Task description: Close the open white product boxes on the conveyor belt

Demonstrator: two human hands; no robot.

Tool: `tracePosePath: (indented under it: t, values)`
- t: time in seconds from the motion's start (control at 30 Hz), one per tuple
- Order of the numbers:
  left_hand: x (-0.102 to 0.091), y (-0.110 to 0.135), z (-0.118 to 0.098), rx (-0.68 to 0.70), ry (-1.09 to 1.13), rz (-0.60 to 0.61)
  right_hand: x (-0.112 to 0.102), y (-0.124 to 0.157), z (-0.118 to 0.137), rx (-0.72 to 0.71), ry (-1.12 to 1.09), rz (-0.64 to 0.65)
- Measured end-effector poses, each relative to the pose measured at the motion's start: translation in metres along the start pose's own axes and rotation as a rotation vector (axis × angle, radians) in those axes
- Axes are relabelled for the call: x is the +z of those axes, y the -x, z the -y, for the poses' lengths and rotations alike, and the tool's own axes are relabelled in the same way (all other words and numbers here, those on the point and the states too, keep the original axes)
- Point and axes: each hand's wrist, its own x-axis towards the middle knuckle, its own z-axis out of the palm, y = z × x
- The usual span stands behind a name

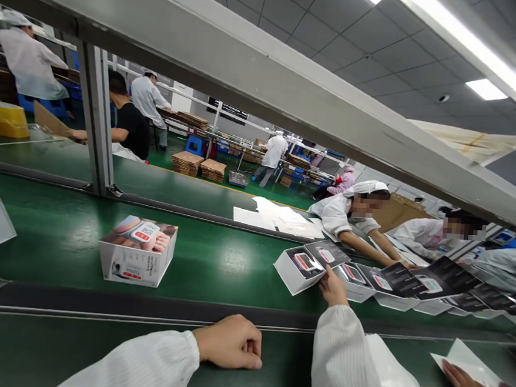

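On green conveyor (60, 244), right fingers (330, 287) touching open carton's (301, 273) edge.

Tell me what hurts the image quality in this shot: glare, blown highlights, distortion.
In the head view, the ceiling light panel blows out to white, a pale glare patch sits on the green conveyor belt, and wide-angle distortion makes the metal overhead beam run steeply across the tilted frame.

Two own hands (230, 342) — eight other people (354, 209) — and two closed boxes (137, 251).
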Motion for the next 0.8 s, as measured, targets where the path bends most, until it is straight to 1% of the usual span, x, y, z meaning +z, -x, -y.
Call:
tracePosePath:
  t: [0.07,0.13,0.2,0.23,0.3,0.37,0.4,0.47,0.5,0.53,0.57,0.6,0.63,0.7,0.77,0.8]
  values:
    - [0.0,0.0,0.001,-0.004,0.026,0.004,0.009,0.001,0.0,0.058,-0.017,0.056]
    - [-0.003,0.0,-0.001,0.01,0.064,0.009,0.017,0.01,-0.004,0.081,-0.035,0.077]
    - [-0.006,-0.001,-0.005,0.057,0.082,-0.031,0.023,0.028,-0.012,0.047,-0.031,0.097]
    - [-0.009,-0.001,-0.007,0.087,0.075,-0.087,0.025,0.039,-0.016,-0.003,-0.005,0.121]
    - [-0.013,-0.002,-0.014,0.121,0.039,-0.248,0.028,0.068,-0.023,-0.156,0.091,0.19]
    - [-0.018,-0.003,-0.019,0.136,-0.022,-0.466,0.031,0.097,-0.025,-0.325,0.201,0.293]
    - [-0.021,-0.002,-0.021,0.15,-0.072,-0.584,0.032,0.111,-0.025,-0.386,0.248,0.361]
    - [-0.028,-0.002,-0.021,0.198,-0.243,-0.818,0.034,0.134,-0.02,-0.456,0.346,0.511]
    - [-0.033,-0.001,-0.019,0.216,-0.352,-0.91,0.036,0.142,-0.016,-0.469,0.394,0.578]
    - [-0.037,-0.001,-0.016,0.211,-0.454,-0.962,0.037,0.148,-0.013,-0.472,0.435,0.628]
    - [-0.042,-0.002,-0.011,0.178,-0.535,-0.977,0.039,0.153,-0.01,-0.471,0.46,0.654]
    - [-0.046,-0.003,-0.005,0.118,-0.575,-0.95,0.042,0.157,-0.008,-0.471,0.463,0.664]
    - [-0.05,-0.005,0.002,0.046,-0.575,-0.889,0.045,0.159,-0.008,-0.474,0.445,0.665]
    - [-0.056,-0.009,0.017,-0.073,-0.504,-0.727,0.051,0.163,-0.01,-0.482,0.38,0.644]
    - [-0.06,-0.011,0.031,-0.109,-0.435,-0.608,0.058,0.166,-0.015,-0.465,0.321,0.595]
    - [-0.061,-0.011,0.035,-0.1,-0.423,-0.579,0.061,0.166,-0.017,-0.441,0.296,0.566]
